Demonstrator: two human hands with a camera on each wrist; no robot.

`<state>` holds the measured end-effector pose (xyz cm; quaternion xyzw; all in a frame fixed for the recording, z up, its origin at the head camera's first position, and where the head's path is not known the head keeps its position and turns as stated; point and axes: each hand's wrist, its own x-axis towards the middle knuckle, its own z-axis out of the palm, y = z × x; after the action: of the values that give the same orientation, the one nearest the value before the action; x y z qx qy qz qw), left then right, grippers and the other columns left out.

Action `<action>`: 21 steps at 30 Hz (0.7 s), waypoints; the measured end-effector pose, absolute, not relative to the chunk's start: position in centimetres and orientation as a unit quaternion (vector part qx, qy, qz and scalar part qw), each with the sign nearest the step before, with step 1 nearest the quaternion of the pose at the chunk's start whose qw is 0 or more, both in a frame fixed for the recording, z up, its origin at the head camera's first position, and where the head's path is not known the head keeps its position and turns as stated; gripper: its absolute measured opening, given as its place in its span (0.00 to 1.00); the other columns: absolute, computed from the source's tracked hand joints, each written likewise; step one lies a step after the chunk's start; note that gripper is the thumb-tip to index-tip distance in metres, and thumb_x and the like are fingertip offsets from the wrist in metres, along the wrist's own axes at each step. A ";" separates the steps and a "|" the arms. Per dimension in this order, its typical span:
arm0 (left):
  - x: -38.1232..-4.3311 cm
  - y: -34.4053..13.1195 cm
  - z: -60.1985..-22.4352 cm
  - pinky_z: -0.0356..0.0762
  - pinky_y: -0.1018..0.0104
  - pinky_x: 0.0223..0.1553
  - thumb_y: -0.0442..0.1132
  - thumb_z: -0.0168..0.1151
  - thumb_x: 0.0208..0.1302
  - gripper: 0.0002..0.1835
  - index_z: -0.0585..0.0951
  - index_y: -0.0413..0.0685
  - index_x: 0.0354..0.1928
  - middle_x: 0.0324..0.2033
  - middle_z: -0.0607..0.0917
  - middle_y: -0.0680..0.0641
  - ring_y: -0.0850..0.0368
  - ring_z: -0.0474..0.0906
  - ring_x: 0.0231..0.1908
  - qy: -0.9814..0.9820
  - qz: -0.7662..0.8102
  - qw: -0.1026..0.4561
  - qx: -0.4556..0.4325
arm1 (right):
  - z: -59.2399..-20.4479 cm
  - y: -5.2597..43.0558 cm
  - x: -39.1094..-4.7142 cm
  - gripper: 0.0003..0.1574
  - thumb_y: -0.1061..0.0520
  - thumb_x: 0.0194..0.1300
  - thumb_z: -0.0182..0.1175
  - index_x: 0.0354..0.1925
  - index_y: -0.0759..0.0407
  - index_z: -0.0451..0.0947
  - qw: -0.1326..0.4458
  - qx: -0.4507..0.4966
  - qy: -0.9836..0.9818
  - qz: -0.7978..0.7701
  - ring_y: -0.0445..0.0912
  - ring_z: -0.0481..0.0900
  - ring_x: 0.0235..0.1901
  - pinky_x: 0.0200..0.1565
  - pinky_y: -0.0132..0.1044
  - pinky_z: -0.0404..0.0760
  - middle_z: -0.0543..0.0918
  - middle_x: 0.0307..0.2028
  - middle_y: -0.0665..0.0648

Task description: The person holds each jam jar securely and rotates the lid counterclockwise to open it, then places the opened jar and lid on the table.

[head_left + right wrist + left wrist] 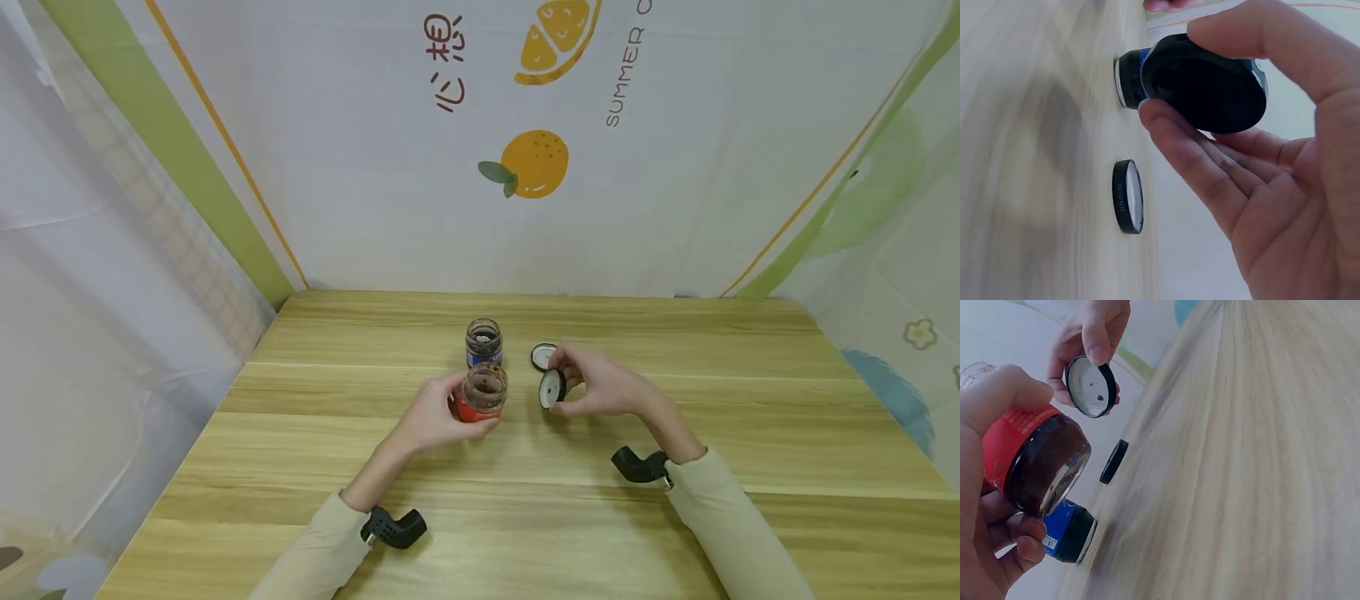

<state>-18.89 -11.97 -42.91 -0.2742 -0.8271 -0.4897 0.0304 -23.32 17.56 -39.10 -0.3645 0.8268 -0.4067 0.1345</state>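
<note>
My left hand (pixel 437 414) grips an open glass jar with a red label (pixel 480 400), its dark contents showing through the bottom in the left wrist view. The fingers and thumb wrap round the jar's sides, and it is lifted off the table. In my right hand (pixel 606 385) a black jar lid (pixel 552 389) is pinched by the rim, its white inside turned toward the jar and marked with small dark spots. Behind the red jar stands a second open jar with a blue label (pixel 483 343). Another black lid (pixel 1127 197) lies white side up on the table, just behind my right fingers.
The wooden table (pixel 337 467) reaches back to a white curtain (pixel 390 208) printed with oranges and lettering. More cloth hangs on both sides. Black wrist cameras (pixel 397 528) are strapped near the sleeve cuffs.
</note>
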 end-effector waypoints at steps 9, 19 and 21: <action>-19.0 -12.0 -43.0 0.81 0.65 0.34 0.43 0.78 0.51 0.23 0.83 0.46 0.49 0.35 0.87 0.54 0.63 0.81 0.32 -0.838 -0.477 0.024 -0.262 | -39.8 17.9 -23.7 0.32 0.57 0.58 0.75 0.53 0.68 0.70 0.139 -0.362 0.839 -0.382 0.45 0.83 0.40 0.45 0.38 0.84 0.82 0.40 0.55; -19.0 -12.0 -43.2 0.81 0.65 0.40 0.45 0.79 0.51 0.25 0.83 0.48 0.51 0.36 0.88 0.55 0.63 0.83 0.36 -0.853 -0.462 0.016 -0.241 | -40.5 17.9 -23.9 0.33 0.55 0.57 0.76 0.54 0.68 0.71 0.149 -0.355 0.844 -0.372 0.44 0.83 0.40 0.45 0.39 0.84 0.82 0.40 0.54; -19.0 -12.0 -43.3 0.81 0.64 0.40 0.45 0.79 0.51 0.25 0.83 0.49 0.51 0.37 0.88 0.55 0.63 0.83 0.36 -0.855 -0.462 0.011 -0.237 | -40.6 17.8 -23.9 0.34 0.54 0.57 0.76 0.54 0.68 0.71 0.152 -0.353 0.846 -0.370 0.44 0.83 0.40 0.45 0.39 0.83 0.82 0.40 0.54</action>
<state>-19.05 -12.00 -43.34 -0.2367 -0.8547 -0.4619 0.0110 -23.87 17.83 -40.61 -0.3534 0.8457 -0.3699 0.1518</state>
